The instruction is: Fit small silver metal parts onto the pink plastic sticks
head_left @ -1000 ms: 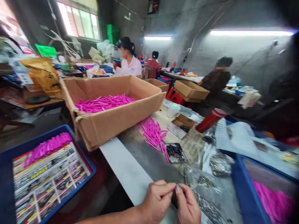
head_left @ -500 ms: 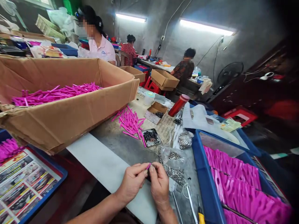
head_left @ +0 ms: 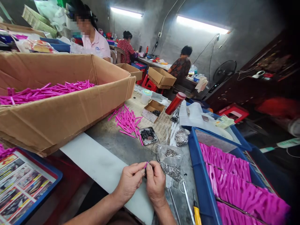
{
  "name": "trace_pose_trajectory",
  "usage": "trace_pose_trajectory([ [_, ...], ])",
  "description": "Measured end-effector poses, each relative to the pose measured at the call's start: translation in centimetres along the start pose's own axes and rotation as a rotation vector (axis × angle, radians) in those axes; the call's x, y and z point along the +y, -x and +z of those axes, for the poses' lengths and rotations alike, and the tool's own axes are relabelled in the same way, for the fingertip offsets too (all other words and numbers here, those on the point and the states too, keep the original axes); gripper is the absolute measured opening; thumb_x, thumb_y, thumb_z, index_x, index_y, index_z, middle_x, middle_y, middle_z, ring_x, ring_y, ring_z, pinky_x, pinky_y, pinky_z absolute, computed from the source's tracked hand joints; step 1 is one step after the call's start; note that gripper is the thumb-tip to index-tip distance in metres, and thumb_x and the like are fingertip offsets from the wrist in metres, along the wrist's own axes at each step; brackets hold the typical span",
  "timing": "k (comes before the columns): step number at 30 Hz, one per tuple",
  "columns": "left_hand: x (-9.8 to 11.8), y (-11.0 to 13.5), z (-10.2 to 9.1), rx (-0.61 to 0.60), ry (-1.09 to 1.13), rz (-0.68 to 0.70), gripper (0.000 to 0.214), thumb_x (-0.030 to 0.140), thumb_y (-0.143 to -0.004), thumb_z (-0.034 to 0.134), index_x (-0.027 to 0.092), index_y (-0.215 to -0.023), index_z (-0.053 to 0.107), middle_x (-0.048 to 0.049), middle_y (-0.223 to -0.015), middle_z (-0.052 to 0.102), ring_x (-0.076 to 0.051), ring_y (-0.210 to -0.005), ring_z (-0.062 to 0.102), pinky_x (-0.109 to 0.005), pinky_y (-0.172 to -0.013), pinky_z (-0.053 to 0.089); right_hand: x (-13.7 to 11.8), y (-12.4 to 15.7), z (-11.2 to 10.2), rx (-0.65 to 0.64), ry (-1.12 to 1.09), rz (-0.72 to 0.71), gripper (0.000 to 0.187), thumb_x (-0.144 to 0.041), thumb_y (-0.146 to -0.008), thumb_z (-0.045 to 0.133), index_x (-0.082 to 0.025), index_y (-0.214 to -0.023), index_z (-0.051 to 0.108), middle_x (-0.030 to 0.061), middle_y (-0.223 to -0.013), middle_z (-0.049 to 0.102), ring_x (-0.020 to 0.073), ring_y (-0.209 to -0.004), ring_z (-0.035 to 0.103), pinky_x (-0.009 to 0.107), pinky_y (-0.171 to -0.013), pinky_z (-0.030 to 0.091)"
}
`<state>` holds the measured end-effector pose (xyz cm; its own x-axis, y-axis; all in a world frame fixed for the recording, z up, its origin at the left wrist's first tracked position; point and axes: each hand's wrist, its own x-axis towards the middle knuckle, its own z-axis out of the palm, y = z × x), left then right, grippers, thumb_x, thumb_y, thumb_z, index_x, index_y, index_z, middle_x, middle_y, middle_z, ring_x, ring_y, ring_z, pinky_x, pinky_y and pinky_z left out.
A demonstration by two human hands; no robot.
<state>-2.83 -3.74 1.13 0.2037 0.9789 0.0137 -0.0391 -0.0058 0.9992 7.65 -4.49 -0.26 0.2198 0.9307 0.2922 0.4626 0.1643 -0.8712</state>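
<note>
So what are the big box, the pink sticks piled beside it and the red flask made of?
Big box: almost certainly cardboard, matt brown, with creased walls. Pile of pink sticks: probably plastic, given even colour and slight sheen. Red flask: perhaps coated metal, from its glossy look; plastic is possible.

Pink piece (head_left: 145, 165), mostly covered by left fingers (head_left: 135, 168) and right fingers (head_left: 150, 172)
From here, only a sliver of it shows, as far as I can tell. The black bits (head_left: 147, 134) in the square tray (head_left: 151, 143) are too small to make out. The big carton (head_left: 70, 115) runs off the left edge, its front wall hiding the foot of the pink heap (head_left: 49, 92). The blue bin (head_left: 202, 178) and the yellow-handled tool (head_left: 197, 215) are cut off below, and the bin's pink strips (head_left: 274, 204) blur toward the lower right corner.
</note>
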Motion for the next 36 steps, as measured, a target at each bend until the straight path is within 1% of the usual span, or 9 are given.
trace_pose_trajectory([
  [5,0.2,0.0,-0.2,0.017,-0.135,0.227,0.026,0.018,-0.074,0.046,0.015,-0.092,0.065,-0.0024,-0.061,0.051,-0.011,-0.056,0.046,-0.023,-0.053,0.042,0.1,0.0,0.1,-0.042,-0.120,0.062,0.018,-0.030,-0.082,0.035,-0.019,-0.072,0.044,-0.0029,-0.057,0.041,0.0117,-0.052,0.040,0.022,-0.048,0.033],
  [10,0.1,0.1,0.0,0.007,-0.040,0.027,0.029,0.018,-0.075,0.043,0.013,-0.095,0.063,0.0014,-0.056,0.044,-0.005,-0.038,0.036,-0.016,-0.033,0.032,0.2,0.1,0.1,-0.027,-0.052,0.029,0.017,-0.031,-0.081,0.038,-0.018,-0.074,0.046,-0.0011,-0.062,0.046,0.0128,-0.056,0.043,0.023,-0.052,0.034],
  [15,0.2,0.2,-0.2,0.017,-0.205,0.309,0.028,0.016,-0.076,0.043,0.016,-0.095,0.063,-0.0034,-0.062,0.053,-0.012,-0.057,0.046,-0.023,-0.055,0.043,-0.1,0.2,0.2,-0.020,-0.100,0.041,0.018,-0.030,-0.083,0.034,-0.019,-0.073,0.044,-0.0031,-0.057,0.040,0.0115,-0.051,0.039,0.022,-0.047,0.032],
  [20,0.0,0.1,-0.1,0.014,-0.101,0.094,0.029,0.018,-0.076,0.042,0.013,-0.095,0.063,0.0007,-0.056,0.047,-0.006,-0.038,0.037,-0.017,-0.034,0.033,-0.4,0.0,0.0,0.006,0.030,-0.050,0.017,-0.030,-0.081,0.036,-0.018,-0.072,0.045,-0.0013,-0.059,0.045,0.0125,-0.053,0.042,0.023,-0.050,0.033],
  [25,0.3,0.2,-0.2,0.014,-0.211,0.325,0.029,0.016,-0.076,0.042,0.015,-0.096,0.063,-0.0039,-0.063,0.054,-0.013,-0.058,0.048,-0.024,-0.055,0.042,-0.4,0.2,0.3,-0.002,-0.080,0.034,0.020,-0.032,-0.082,0.034,-0.019,-0.070,0.043,-0.0032,-0.056,0.040,0.0115,-0.049,0.039,0.022,-0.046,0.032],
  [26,0.4,0.2,-0.2,0.011,-0.201,0.311,0.029,0.016,-0.076,0.042,0.015,-0.095,0.063,-0.0037,-0.063,0.053,-0.012,-0.056,0.048,-0.023,-0.053,0.042,-0.3,0.2,0.3,0.013,-0.067,0.019,0.020,-0.032,-0.082,0.034,-0.019,-0.071,0.044,-0.0026,-0.057,0.041,0.0118,-0.051,0.040,0.022,-0.047,0.033],
  [30,0.6,0.3,0.1,0.016,-0.071,0.062,0.029,0.017,-0.076,0.040,0.013,-0.092,0.064,0.0009,-0.055,0.046,-0.007,-0.039,0.037,-0.017,-0.034,0.031,0.3,0.4,0.1,0.006,0.009,-0.009,0.021,-0.034,-0.080,0.037,-0.018,-0.073,0.048,-0.0002,-0.060,0.048,0.0131,-0.054,0.045,0.023,-0.050,0.036],
  [34,1.1,0.6,0.1,0.037,-0.213,0.214,0.029,0.018,-0.078,0.039,0.014,-0.084,0.067,-0.0019,-0.056,0.050,-0.011,-0.051,0.043,-0.020,-0.049,0.038,1.0,0.6,-0.1,0.044,0.002,-0.002,0.025,-0.040,-0.078,0.040,-0.017,-0.077,0.050,0.0023,-0.063,0.053,0.0144,-0.058,0.049,0.023,-0.053,0.040],
  [36,1.3,0.8,0.1,0.030,-0.258,0.236,0.030,0.018,-0.078,0.038,0.014,-0.081,0.067,-0.0028,-0.056,0.051,-0.011,-0.053,0.044,-0.020,-0.052,0.038,1.2,0.7,-0.1,0.080,0.009,-0.023,0.030,-0.045,-0.075,0.042,-0.017,-0.077,0.052,0.0042,-0.066,0.055,0.0161,-0.061,0.051,0.024,-0.056,0.041],
])
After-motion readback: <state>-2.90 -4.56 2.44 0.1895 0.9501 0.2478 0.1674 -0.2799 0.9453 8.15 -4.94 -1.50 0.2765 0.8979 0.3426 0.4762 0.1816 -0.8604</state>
